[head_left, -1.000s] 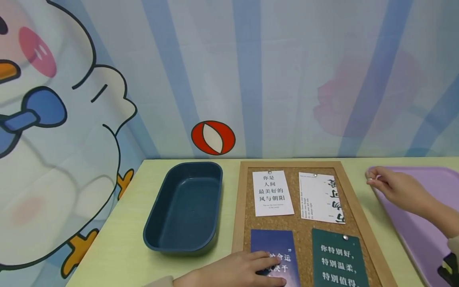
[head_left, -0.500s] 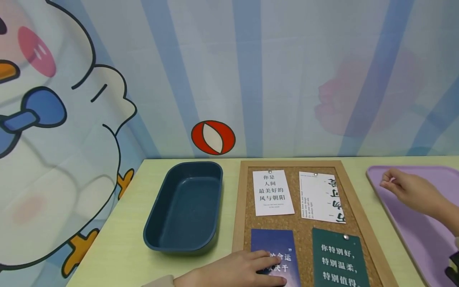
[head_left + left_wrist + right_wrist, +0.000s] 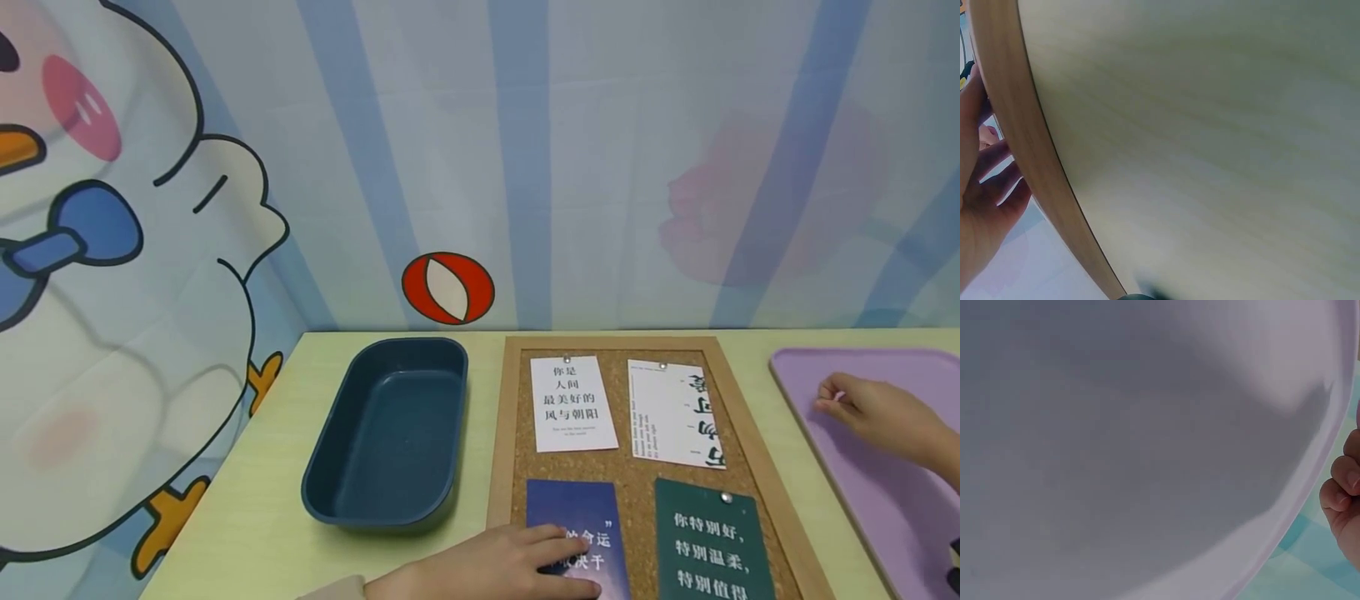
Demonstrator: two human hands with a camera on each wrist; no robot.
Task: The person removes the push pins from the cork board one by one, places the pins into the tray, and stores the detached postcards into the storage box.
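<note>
My left hand lies with its fingers stretched over a blue-purple card on the lower left of the corkboard. In the left wrist view that hand reaches past the board's wooden frame. Above the purple tray, my right hand has curled fingers, with thumb and forefinger close together. Nothing shows between them. The right wrist view catches curled fingers at its right edge, beyond the tray rim.
Two white cards and a dark green card are on the board, each with a silver pushpin at its top. A deep blue-green bin stands left of the board on the pale yellow table. A cartoon-printed backdrop rises behind.
My right hand has moved right and slightly toward me, from the tray's left edge to over the tray. My left hand stays on the blue-purple card.
</note>
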